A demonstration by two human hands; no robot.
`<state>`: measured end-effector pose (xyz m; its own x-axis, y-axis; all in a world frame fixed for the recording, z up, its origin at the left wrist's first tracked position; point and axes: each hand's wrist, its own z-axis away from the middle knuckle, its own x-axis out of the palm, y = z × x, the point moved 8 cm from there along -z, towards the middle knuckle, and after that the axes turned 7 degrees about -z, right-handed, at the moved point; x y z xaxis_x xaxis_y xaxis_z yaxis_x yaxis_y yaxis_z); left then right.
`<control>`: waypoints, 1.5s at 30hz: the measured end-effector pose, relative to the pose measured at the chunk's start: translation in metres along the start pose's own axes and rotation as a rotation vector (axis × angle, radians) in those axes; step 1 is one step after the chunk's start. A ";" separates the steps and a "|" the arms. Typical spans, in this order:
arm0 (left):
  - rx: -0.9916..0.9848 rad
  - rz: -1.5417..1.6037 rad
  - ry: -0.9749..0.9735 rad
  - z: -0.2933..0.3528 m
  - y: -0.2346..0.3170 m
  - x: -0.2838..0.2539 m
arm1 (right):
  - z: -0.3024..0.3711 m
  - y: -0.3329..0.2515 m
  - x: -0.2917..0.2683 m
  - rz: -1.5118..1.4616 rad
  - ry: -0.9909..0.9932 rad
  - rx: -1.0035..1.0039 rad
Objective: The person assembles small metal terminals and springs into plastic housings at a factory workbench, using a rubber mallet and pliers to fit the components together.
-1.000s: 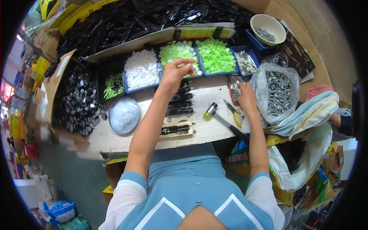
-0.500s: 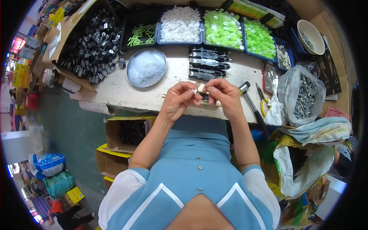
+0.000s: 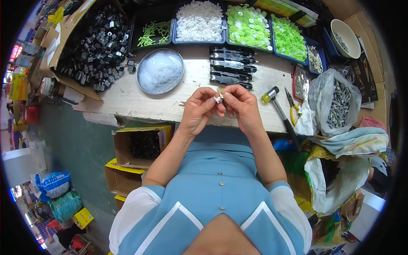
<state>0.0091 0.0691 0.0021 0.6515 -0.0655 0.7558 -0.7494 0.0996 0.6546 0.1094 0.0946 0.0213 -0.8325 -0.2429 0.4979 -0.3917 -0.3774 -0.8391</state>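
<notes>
My left hand [image 3: 199, 111] is closed in a pinch on a small white plastic part [image 3: 218, 99] above the bench's near edge. Against it, my right hand [image 3: 244, 109] is pinched too, its fingertips meeting the white part. A thin yellowish bit shows between the fingertips, too small to name. Something dark lies partly hidden beneath the fingers. Just beyond the hands, several black tool-like pieces [image 3: 231, 68] lie in a stacked row. Beyond my left hand stands a round metal dish [image 3: 182, 76] holding a whitish, translucent substance.
Along the back stand trays of white plastic parts [image 3: 199, 23], green discs [image 3: 248, 27] and green pins [image 3: 155, 33]. A carton of black blocks [image 3: 100, 51] is left. Right are a hammer [image 3: 280, 112], pliers [image 3: 292, 106] and a bag of metal parts [image 3: 338, 104].
My right hand has moved left and closed in on my left hand, so the fingertips now meet at the white part. The dark thing under the fingers is more hidden.
</notes>
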 end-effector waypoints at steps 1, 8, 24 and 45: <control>0.015 -0.023 0.027 0.001 0.001 0.001 | 0.001 0.001 0.006 -0.042 -0.024 0.034; 0.131 -0.344 0.083 0.004 0.009 -0.006 | 0.000 -0.003 0.004 0.107 0.001 -0.042; 0.302 -0.588 0.069 0.007 0.013 -0.002 | 0.024 -0.044 0.019 0.799 -0.017 -0.587; 0.657 -1.379 0.211 0.013 0.059 0.006 | 0.021 -0.046 0.014 1.305 -0.171 -0.873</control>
<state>-0.0332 0.0616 0.0452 0.8209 0.4064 -0.4012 0.5479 -0.3621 0.7541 0.1243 0.0902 0.0715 -0.7349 -0.0927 -0.6718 0.3841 0.7595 -0.5250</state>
